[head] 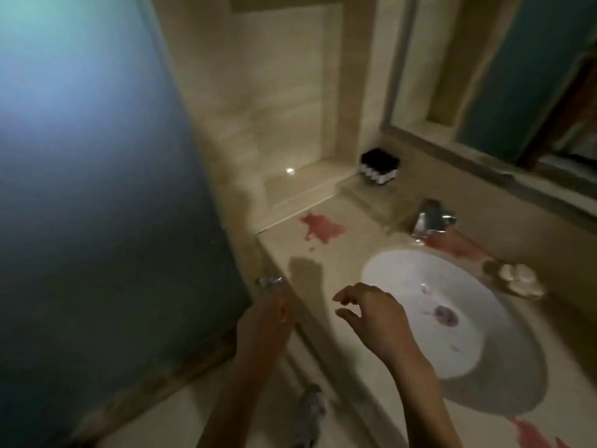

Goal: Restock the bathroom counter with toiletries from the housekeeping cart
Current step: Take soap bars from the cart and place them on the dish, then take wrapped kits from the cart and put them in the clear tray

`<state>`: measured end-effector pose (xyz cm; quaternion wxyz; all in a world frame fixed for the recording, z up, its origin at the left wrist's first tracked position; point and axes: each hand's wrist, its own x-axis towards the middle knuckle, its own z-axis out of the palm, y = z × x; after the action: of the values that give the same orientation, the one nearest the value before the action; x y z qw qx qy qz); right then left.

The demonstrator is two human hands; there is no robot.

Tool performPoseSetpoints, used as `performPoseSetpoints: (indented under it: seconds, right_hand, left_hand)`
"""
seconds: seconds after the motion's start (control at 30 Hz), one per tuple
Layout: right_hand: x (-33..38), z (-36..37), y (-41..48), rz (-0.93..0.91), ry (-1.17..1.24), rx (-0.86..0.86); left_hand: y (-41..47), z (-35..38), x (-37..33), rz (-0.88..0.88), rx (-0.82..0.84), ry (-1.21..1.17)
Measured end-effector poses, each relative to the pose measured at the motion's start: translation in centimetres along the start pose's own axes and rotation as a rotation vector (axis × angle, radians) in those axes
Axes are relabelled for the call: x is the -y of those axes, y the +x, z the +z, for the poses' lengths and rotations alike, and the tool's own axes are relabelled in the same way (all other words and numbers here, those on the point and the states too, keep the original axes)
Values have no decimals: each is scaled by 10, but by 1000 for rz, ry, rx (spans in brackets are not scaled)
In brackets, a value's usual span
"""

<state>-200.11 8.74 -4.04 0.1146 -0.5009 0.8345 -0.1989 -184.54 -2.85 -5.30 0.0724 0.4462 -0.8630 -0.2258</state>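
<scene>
Beige marble bench [326,250] carries pink-red blotches [321,228] left of the white oval ceramic basin [429,305]. Black-and-white patterned square box [379,167] behind the basin. Chrome metal faucet [431,221]. Blue-grey frosted glass panel [97,189] far left of the basin.

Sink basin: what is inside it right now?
The sink basin holds no toiletries, only a drain with pinkish smears around it. The right hand covers part of its left rim, hiding whatever lies under it.
</scene>
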Motion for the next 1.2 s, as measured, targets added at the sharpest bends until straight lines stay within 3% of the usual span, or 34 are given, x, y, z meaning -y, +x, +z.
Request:
performPoseSetpoints:
  seconds: [0.2,0.5,0.83,1.2]
  right_hand:
    - [92,59,0,-328,71,276]
    - [282,118,-31,-846,9,497]
    - [490,218,-153,-1246,-2,783]
    - [665,297,-312,-1621,62,861]
  left_hand:
    - [-84,-39,87,-293,-125,3]
    - [-225,-90,192,-771,-412,-68]
    - [-409,-151,314,-1195,-648,-55]
    - [-597,-182,399,-1543,-924,-116]
